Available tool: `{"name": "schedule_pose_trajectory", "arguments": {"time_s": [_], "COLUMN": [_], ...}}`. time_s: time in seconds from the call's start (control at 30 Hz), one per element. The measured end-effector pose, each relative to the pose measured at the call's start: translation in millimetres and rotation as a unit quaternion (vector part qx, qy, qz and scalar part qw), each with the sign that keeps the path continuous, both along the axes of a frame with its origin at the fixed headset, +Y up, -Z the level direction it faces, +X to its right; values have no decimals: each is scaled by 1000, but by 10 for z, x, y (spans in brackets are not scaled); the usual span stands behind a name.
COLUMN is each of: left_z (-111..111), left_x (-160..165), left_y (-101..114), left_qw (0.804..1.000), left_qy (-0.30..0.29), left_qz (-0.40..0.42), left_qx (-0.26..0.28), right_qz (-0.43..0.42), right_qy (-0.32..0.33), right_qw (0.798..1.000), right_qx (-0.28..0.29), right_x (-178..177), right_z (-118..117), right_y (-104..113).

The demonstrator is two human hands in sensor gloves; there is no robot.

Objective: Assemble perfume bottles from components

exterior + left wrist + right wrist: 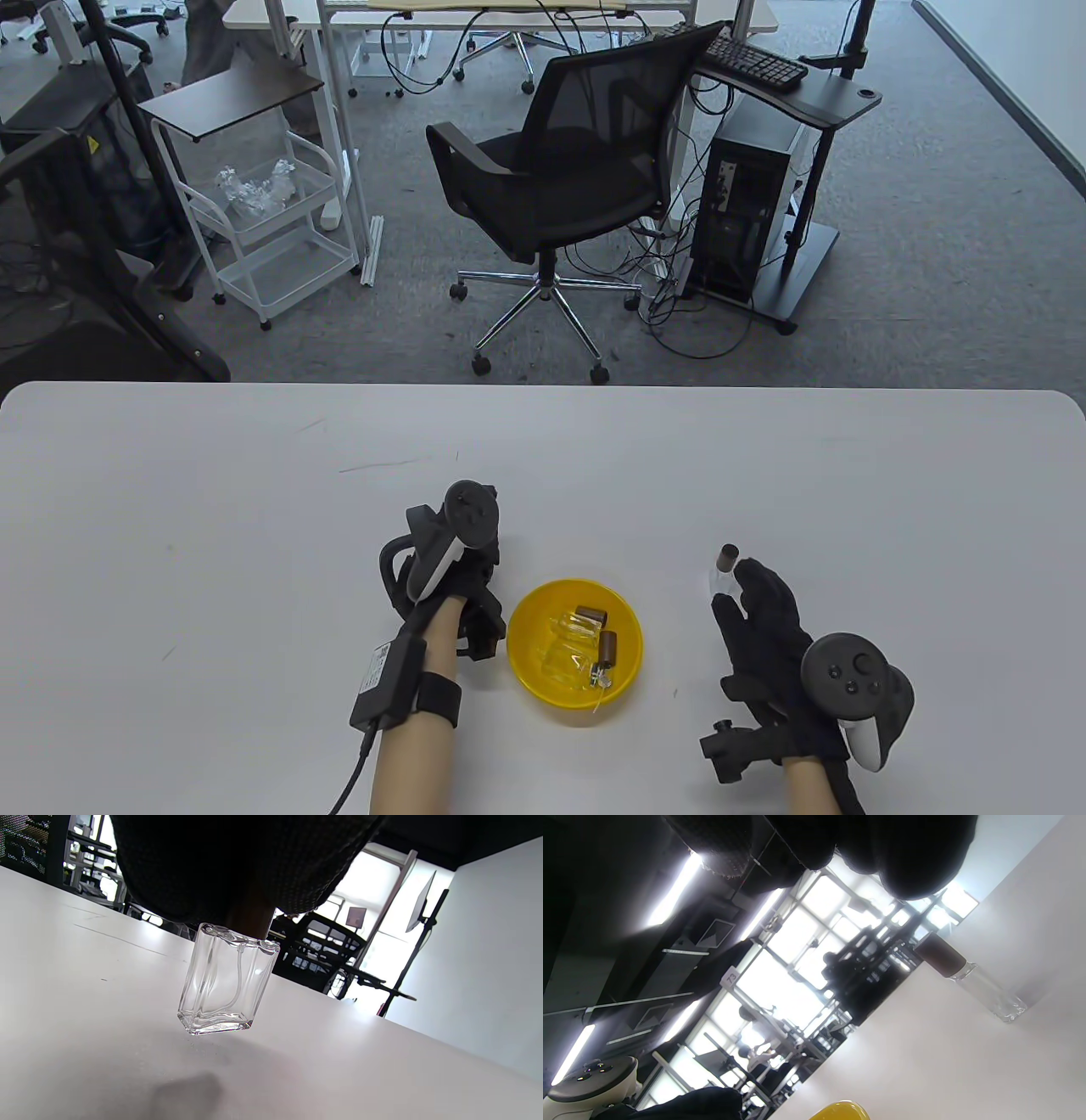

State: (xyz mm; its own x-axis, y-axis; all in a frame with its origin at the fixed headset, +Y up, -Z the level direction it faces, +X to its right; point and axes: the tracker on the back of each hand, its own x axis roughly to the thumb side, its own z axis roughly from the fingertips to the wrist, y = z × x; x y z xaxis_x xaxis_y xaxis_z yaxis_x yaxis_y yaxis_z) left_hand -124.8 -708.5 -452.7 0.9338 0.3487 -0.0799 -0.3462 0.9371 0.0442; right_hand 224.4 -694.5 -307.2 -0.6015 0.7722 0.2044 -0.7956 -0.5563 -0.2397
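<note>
One capped bottle [727,570] is stood near the bench's front edge, just beside the slack, empty right hand [764,624]; another bottle [227,982] is gripped by its cap in the left hand [454,586]; loose parts are left in the yellow bowl [530,615].

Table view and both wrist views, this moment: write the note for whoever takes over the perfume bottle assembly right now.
Left hand: grips a capped clear bottle by its brown cap, bottle standing on or just above the table, left of the yellow bowl.
Right hand: fingers straight, beside a second capped bottle standing upright, right of the bowl; contact cannot be told.
Done: two bottles look assembled.
Left: the bowl holds more clear bottles, two brown caps and a sprayer part; these seem unassembled. Likely next: let go of the left bottle and take parts from the bowl.
</note>
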Motion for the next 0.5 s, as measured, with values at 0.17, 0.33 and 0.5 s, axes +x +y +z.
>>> {"name": "schedule_pose_trajectory", "arguments": {"time_s": [0.17,0.33,0.5], "left_z": [11,11,34], "left_x": [22,18,11], "left_y": [-81,-113,-42], "left_qw": [1000,999,999], "left_qy": [-5,-18,-24], "left_qz": [-23,-23,-14], "left_qx": [-2,-21,-23], "right_qz": [1,1,-1], "right_qy": [-1,0,-1], "right_qw": [1000,1000,1000], "right_qx": [-4,-9,-12], "right_x": [3,3,12], "right_z": [3,3,4], "right_y": [5,3,9]}}
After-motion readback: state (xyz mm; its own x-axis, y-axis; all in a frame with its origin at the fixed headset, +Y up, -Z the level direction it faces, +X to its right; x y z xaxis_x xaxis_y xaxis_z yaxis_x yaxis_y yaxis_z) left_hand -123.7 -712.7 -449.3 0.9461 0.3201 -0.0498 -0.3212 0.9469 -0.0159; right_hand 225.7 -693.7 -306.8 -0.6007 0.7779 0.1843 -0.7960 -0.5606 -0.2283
